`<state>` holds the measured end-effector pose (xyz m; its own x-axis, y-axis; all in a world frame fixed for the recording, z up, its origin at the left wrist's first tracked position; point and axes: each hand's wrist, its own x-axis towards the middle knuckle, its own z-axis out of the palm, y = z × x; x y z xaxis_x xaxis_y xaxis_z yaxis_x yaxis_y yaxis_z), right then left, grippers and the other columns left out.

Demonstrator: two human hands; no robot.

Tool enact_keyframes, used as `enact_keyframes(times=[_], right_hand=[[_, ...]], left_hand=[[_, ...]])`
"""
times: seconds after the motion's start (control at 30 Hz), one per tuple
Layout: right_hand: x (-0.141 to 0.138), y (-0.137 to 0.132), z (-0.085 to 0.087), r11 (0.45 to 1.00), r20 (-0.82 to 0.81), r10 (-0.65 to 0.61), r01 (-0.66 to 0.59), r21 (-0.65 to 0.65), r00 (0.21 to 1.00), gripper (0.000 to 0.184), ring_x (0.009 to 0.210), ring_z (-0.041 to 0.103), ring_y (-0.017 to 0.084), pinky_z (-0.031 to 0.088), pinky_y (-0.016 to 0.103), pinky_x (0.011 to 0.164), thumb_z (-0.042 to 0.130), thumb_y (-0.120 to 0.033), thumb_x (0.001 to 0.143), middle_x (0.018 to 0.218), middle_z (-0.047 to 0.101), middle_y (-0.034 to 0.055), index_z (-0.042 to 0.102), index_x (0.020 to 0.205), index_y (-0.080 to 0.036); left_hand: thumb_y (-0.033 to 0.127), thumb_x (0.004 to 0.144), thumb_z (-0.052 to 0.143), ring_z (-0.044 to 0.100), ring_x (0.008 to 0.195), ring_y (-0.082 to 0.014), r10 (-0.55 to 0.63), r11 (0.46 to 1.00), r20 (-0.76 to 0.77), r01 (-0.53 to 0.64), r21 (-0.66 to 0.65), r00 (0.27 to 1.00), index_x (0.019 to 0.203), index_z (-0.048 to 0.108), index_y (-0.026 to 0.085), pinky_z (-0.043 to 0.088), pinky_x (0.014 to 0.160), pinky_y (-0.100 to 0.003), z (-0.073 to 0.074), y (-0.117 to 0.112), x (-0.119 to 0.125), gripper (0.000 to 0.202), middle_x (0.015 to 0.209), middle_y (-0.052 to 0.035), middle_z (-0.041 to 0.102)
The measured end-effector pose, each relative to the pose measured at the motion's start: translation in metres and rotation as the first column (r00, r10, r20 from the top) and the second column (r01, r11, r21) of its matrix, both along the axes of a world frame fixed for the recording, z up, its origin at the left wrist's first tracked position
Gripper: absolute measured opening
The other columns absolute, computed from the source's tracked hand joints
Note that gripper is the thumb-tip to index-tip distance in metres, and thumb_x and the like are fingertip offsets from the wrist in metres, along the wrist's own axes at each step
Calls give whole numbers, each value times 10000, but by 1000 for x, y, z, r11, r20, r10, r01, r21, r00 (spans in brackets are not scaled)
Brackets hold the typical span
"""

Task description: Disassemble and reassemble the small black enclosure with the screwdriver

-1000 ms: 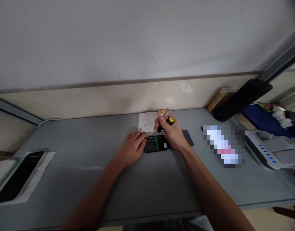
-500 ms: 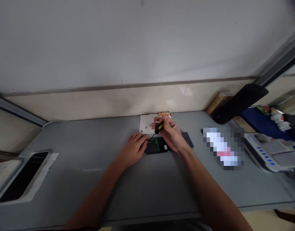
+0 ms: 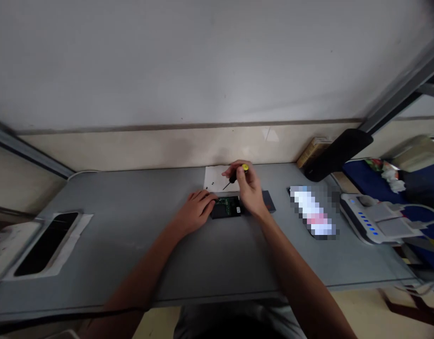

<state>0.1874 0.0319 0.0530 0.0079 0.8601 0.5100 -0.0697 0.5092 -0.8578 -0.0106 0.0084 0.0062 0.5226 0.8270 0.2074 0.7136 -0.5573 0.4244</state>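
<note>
A small black device with a green circuit board [image 3: 226,206] lies open on the grey table [image 3: 217,254]. My left hand [image 3: 195,209] rests on the table with its fingers flat against the device's left edge. My right hand [image 3: 248,188] is closed around a small screwdriver with a yellow-capped black handle [image 3: 238,174], its thin tip lifted off the board and pointing down-left over a white sheet of paper [image 3: 215,179]. A dark flat cover [image 3: 268,201] lies just right of the device, partly behind my right hand.
Tiny dark screws sit on the white paper. A blurred-out object [image 3: 312,212] and a grey machine with blue lights [image 3: 374,219] lie to the right. A black lamp-like shape [image 3: 335,153] stands at the back right. A rectangular cut-out [image 3: 47,242] opens in the table's left end.
My right hand has lifted the screwdriver tip off the circuit board and moved it back towards the paper. The left hand stays beside the device. My head has shifted, so the scene slides left.
</note>
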Motion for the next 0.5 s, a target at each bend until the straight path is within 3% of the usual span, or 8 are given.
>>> enact_keyframes(times=[0.07,0.13,0.17,0.23,0.33,0.4,0.5], right_hand=[[16,-6,14,996,51,-75,72,52,996,314,792,640,168,522,350,780,459,-560,1021,834,626,1,584,1103,-284],[38,-17,24,989,303,-149,145,37,941,297,850,658,186,532,363,816,474,-494,1028,921,671,29,626,1159,-276],[49,-24,27,985,465,-159,171,17,871,289,944,674,210,534,384,878,492,-456,1023,1025,694,56,654,1175,-271],[72,-39,26,984,766,-80,174,-42,638,299,1015,694,249,545,415,917,578,-427,973,1193,684,84,695,1208,-285],[97,-57,18,971,948,130,159,-181,290,552,953,736,264,582,415,870,760,-387,829,1420,607,105,646,1362,-299],[107,-63,16,966,971,157,176,-189,179,571,960,746,261,584,405,880,733,-325,845,1469,588,104,621,1404,-301],[117,-60,23,959,976,160,209,-190,150,467,1010,741,284,575,411,903,675,-305,881,1358,673,110,671,1346,-263]], left_hand=[[271,1067,363,619,1132,-250,6,1000,-10,-7,-22,1000,1209,643,236,483,1042,-454,3,-2,0,316,1154,-71,676],[312,1068,395,608,1190,-260,12,998,-25,-14,-57,1000,1271,618,243,468,1079,-466,7,-6,0,309,1227,-76,661],[344,1058,442,596,1224,-272,17,997,-33,-19,-76,999,1318,593,244,456,1099,-475,9,-7,-1,317,1283,-83,644],[402,997,589,563,1291,-302,14,993,-54,-20,-115,998,1412,530,253,432,1134,-494,12,-10,-2,445,1399,-95,593],[371,910,724,528,1351,-315,-24,988,-63,14,-154,998,1480,469,302,414,1159,-492,15,-12,-2,628,1486,-78,549],[319,914,717,521,1369,-300,-45,985,-43,37,-168,998,1481,468,326,404,1171,-481,16,-12,-2,618,1488,-59,558],[296,911,720,522,1375,-290,-52,980,5,52,-191,999,1472,484,333,393,1185,-481,17,-11,-2,609,1472,-51,579]])
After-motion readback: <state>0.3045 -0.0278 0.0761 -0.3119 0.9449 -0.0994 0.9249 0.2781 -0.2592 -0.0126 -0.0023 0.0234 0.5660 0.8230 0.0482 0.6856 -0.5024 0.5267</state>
